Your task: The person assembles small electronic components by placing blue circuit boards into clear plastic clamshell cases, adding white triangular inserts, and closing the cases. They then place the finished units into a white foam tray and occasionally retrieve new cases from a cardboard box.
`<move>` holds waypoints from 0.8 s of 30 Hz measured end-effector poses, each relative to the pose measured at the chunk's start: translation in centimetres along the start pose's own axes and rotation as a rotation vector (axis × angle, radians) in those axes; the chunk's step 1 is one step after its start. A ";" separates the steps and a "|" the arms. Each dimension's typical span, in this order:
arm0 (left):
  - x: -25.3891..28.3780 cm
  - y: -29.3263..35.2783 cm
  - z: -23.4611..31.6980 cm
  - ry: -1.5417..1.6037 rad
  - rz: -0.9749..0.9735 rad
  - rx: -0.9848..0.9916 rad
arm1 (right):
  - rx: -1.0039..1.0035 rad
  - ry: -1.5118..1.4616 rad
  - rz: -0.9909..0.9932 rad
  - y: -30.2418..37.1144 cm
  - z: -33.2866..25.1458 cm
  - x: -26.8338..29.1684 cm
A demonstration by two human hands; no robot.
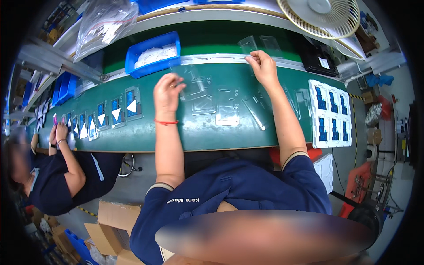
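Note:
My left hand (168, 92), a red cord at its wrist, is over the middle of the green bench, its fingers curled at the edge of a smeared clear plastic tray (184, 71). Farther right and toward the back, my right hand (265, 68) pinches another clear plastic tray (248, 45). One more clear tray (270, 44) lies just beyond it. Between my arms, several clear moulded pieces rest on the bench, among them a flat tray (227, 114) and a narrow strip (255, 115). Their overlapping outlines are hard to separate.
A blue bin (154, 55) of white pieces stands at the back. Trays with blue parts and white triangles (131, 106) line the left, where a co-worker (62, 172) sits. On the right are a white tray (332, 115) of blue parts and a fan (320, 17) overhead.

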State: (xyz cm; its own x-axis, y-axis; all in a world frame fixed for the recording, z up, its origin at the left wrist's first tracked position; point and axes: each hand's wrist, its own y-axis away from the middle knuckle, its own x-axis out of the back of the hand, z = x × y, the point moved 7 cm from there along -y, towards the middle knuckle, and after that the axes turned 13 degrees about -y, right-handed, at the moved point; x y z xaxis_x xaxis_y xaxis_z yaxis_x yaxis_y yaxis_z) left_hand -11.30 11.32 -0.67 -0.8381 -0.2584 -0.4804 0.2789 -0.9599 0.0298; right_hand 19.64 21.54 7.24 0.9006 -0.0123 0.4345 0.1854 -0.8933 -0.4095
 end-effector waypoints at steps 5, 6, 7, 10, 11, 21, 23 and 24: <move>6.9 2.8 0.4 -0.189 0.044 0.235 | 0.254 0.270 -0.313 5.9 -2.4 5.7; 7.6 3.3 0.4 -0.231 0.028 0.269 | 0.238 0.291 -0.384 7.7 -2.4 6.6; 7.7 3.6 0.7 -0.287 0.048 0.275 | 0.215 0.365 -0.434 9.7 -1.9 7.3; 7.6 3.6 1.1 -0.553 0.105 0.312 | 0.132 0.495 -0.471 13.8 0.3 8.2; 7.3 3.8 1.2 -0.714 0.146 0.294 | 0.107 0.495 -0.460 14.6 0.9 7.8; -0.5 6.0 0.8 -1.518 0.198 -0.287 | 0.031 0.571 -0.049 15.6 0.9 5.6; -1.0 7.1 0.7 -1.508 0.189 -0.287 | -0.040 0.645 0.079 15.7 3.4 9.6; -1.5 7.5 0.7 -1.517 0.186 -0.341 | -0.091 0.725 0.146 16.1 5.1 11.7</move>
State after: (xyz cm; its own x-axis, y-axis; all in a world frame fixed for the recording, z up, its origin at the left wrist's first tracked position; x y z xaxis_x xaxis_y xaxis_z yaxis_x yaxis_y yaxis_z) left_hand -8.29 4.47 0.85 -0.3942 -0.4316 0.8114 0.3408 -0.8886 -0.3071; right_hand 35.16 9.30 1.68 0.4225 -0.3989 0.8138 0.0216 -0.8932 -0.4491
